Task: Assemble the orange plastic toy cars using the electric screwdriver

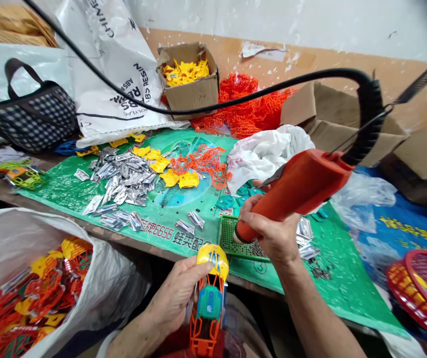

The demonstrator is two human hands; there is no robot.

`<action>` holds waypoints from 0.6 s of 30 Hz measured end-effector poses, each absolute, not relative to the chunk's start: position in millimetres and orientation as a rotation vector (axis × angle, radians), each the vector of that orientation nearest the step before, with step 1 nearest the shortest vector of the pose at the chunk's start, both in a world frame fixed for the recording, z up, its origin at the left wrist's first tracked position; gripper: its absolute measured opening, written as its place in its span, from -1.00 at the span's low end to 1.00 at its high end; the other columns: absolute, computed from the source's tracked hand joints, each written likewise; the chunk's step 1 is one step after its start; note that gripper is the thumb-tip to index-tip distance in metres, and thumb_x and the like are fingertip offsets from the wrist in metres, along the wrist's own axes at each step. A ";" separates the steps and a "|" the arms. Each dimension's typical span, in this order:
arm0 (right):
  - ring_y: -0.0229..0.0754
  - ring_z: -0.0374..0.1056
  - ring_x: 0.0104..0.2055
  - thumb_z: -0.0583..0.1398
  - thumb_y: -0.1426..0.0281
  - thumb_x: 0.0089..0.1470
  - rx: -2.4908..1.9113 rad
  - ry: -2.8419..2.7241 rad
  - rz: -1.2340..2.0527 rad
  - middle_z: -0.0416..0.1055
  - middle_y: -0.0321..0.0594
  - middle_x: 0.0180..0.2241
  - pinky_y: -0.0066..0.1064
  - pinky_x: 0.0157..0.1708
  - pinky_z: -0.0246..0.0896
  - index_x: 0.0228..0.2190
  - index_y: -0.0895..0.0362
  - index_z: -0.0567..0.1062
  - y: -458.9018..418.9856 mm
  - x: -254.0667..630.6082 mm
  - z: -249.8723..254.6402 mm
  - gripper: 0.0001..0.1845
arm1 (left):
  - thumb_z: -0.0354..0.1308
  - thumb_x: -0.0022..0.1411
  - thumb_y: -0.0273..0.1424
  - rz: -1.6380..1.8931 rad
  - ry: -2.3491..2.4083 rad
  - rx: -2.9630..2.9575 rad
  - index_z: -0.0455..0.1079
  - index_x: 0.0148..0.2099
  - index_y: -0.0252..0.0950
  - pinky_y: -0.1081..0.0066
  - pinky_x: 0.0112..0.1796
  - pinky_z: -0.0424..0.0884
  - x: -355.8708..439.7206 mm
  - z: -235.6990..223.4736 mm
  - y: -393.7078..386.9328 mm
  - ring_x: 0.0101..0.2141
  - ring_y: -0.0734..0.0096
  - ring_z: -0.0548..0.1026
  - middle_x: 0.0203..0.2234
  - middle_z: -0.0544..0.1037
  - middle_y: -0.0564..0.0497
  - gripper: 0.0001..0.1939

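Note:
My left hand [176, 291] is closed around a toy car [210, 303] with a yellow nose, a teal middle piece and an orange cage-like frame; my thumb lies on the yellow part. In my right hand [269, 228] is a red electric screwdriver [295, 184], tilted with its tip pointing down and left. That tip is over a green perforated tray [231, 233] holding small dark screws. I cannot tell whether it touches them. Teal parts [225, 202] lie just behind the tray, partly hidden by my right hand.
Silver pieces [124, 174], yellow parts [189, 180] and orange frames [208, 161] lie on the green mat. A white sack [112, 271] of toy parts stands front left. Behind are a carton [193, 92] of yellow parts and a white cloth [269, 146]. A black cable [235, 102] arches across the view.

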State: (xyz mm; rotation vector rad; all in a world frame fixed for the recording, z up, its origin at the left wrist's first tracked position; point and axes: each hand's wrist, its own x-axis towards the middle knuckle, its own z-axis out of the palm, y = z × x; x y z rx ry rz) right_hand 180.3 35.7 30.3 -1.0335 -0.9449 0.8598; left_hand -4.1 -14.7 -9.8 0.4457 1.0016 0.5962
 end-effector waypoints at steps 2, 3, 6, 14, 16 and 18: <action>-0.26 0.30 -0.54 0.37 0.49 -0.26 -1.039 -0.951 0.864 0.44 -0.33 -0.53 -0.36 -0.51 0.26 -0.57 0.13 0.54 34.8 179.9 28.9 -0.89 | 0.44 -0.05 -0.21 0.600 1.001 0.447 0.57 -0.24 -0.41 0.51 -0.51 0.38 -3.8 -10.0 -14.8 -0.56 0.46 0.48 -0.50 0.61 -0.06 -0.60; -0.26 0.30 -0.54 0.36 0.49 -0.25 -1.046 -0.955 0.871 0.43 -0.32 -0.53 -0.36 -0.52 0.26 -0.58 0.14 0.54 34.2 179.9 28.3 -0.90 | 0.44 -0.04 -0.21 0.603 0.998 0.445 0.57 -0.23 -0.40 0.51 -0.51 0.39 -3.7 -10.3 -14.6 -0.56 0.46 0.49 -0.50 0.61 -0.06 -0.60; -0.25 0.30 -0.53 0.36 0.48 -0.25 -1.071 -0.957 0.881 0.43 -0.31 -0.53 -0.34 -0.52 0.27 -0.60 0.15 0.54 32.9 180.5 26.6 -0.91 | 0.43 -0.03 -0.22 0.602 0.984 0.440 0.56 -0.24 -0.39 0.52 -0.53 0.38 -3.7 -11.5 -13.8 -0.58 0.47 0.48 -0.52 0.60 -0.05 -0.63; -0.25 0.30 -0.53 0.35 0.48 -0.26 -1.093 -0.961 0.862 0.43 -0.32 -0.54 -0.34 -0.51 0.28 -0.60 0.14 0.52 33.0 179.9 25.8 -0.91 | 0.44 -0.05 -0.23 0.590 0.980 0.414 0.56 -0.27 -0.39 0.52 -0.53 0.38 -3.8 -11.2 -12.2 -0.59 0.47 0.47 -0.54 0.59 -0.04 -0.64; -0.25 0.31 -0.53 0.35 0.48 -0.27 -1.101 -0.956 0.857 0.42 -0.33 -0.55 -0.33 -0.50 0.30 -0.60 0.14 0.52 32.0 178.7 26.6 -0.91 | 0.45 -0.06 -0.23 0.592 0.984 0.417 0.58 -0.25 -0.40 0.51 -0.53 0.39 -3.3 -11.0 -11.8 -0.59 0.48 0.47 -0.52 0.60 -0.06 -0.62; -0.24 0.31 -0.53 0.34 0.47 -0.26 -1.106 -0.957 0.857 0.41 -0.34 -0.56 -0.32 -0.49 0.32 -0.60 0.13 0.51 30.6 177.8 27.3 -0.90 | 0.46 -0.09 -0.22 0.607 0.999 0.420 0.59 -0.24 -0.41 0.51 -0.51 0.41 -2.6 -10.9 -11.4 -0.57 0.47 0.48 -0.48 0.62 -0.08 -0.59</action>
